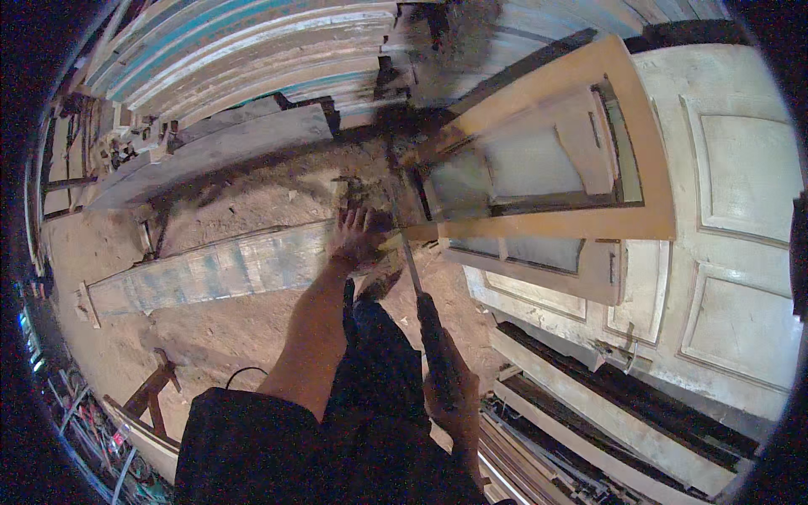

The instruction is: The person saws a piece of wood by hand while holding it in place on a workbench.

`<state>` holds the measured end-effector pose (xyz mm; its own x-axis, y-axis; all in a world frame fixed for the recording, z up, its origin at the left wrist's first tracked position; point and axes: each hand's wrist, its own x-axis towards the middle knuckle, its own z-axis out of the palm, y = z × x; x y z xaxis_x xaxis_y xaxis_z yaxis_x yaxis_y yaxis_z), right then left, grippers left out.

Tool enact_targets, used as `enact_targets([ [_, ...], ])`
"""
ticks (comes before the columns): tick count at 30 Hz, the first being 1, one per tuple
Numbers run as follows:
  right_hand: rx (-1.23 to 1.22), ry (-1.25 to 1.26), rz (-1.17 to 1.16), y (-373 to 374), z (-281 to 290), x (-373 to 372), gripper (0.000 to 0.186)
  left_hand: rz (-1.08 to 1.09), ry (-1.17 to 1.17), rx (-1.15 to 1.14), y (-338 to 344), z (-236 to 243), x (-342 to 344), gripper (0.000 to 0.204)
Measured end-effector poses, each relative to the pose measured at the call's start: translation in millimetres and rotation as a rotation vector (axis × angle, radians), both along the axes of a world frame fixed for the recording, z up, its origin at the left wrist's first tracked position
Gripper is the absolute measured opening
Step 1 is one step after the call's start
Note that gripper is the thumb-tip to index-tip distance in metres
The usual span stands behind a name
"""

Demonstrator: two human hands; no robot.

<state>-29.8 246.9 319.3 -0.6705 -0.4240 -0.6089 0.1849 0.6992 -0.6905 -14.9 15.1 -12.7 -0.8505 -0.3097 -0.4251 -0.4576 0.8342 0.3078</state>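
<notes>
Dark clothing [261, 450] lies nearest; beyond it, the right hand [454, 391] curls its fingers around a long, narrow tool [432, 332], which points away, passing just right of the left hand [355, 237], fingers spread at the pale plank's [202, 276] right end.

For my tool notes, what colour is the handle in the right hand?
The handle looks dark, nearly black; the head view shows it.
</notes>
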Motion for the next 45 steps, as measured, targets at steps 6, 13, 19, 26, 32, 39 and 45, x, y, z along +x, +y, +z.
enact_targets([
  [6,-0.102,0.051,-0.038,-13.1,-2.0,-4.5,0.069,-0.102,0.133,-0.161,5.2,-55.0,9.0,0.115],
  [13,-0.037,0.061,0.021,0.3,21.6,6.0,0.069,-0.028,-0.064,-0.032,3.7,-14.5,8.7,0.112],
  [19,-0.132,0.097,-0.041,3.8,-7.4,2.1,0.069,-0.075,0.027,-0.009,4.9,15.5,-5.1,0.111],
  [26,0.025,0.443,0.374,2.7,35.8,-1.7,0.071,-0.094,-0.021,-0.019,0.4,8.1,5.4,0.113],
  [32,-0.026,-0.113,-0.12,-18.5,27.6,-14.2,0.073,-0.104,-0.072,-0.054,1.2,8.7,-9.8,0.119],
  [39,-0.101,0.004,-0.083,3.5,20.6,2.8,0.074,-0.065,0.06,0.002,-2.4,-1.3,5.2,0.125],
  [45,-0.215,0.151,-0.04,-2.4,-64.7,0.1,0.073,-0.08,0.198,-0.108,3.2,2.6,-2.3,0.113],
])
